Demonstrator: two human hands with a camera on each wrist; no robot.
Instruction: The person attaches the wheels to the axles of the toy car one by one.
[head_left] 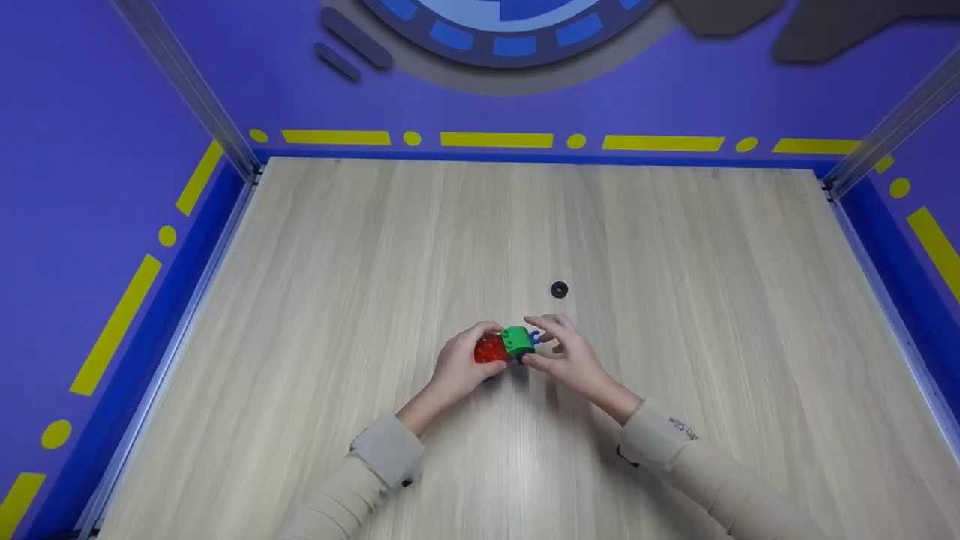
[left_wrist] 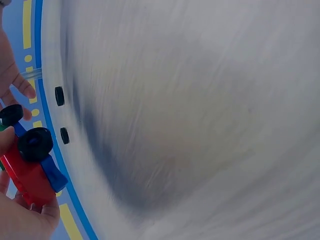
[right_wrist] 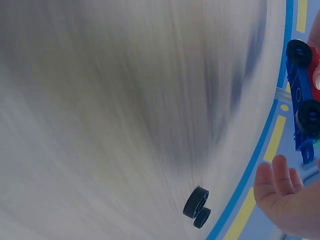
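Observation:
A toy car with a red and green body is held up over the table. My left hand grips its red end, with thumb and fingers on opposite sides. Its blue chassis carries black wheels, and a blue hook sticks out at the green end. Beside that end is my right hand, its fingers loosely spread and nothing held in them. The right wrist view has these fingers extended just below the hook.
Two loose black wheels, a nearer one and a farther one, are on the wooden table. The head view has a single loose wheel, beyond the hands. Blue walls with yellow marks bound the table's back and sides.

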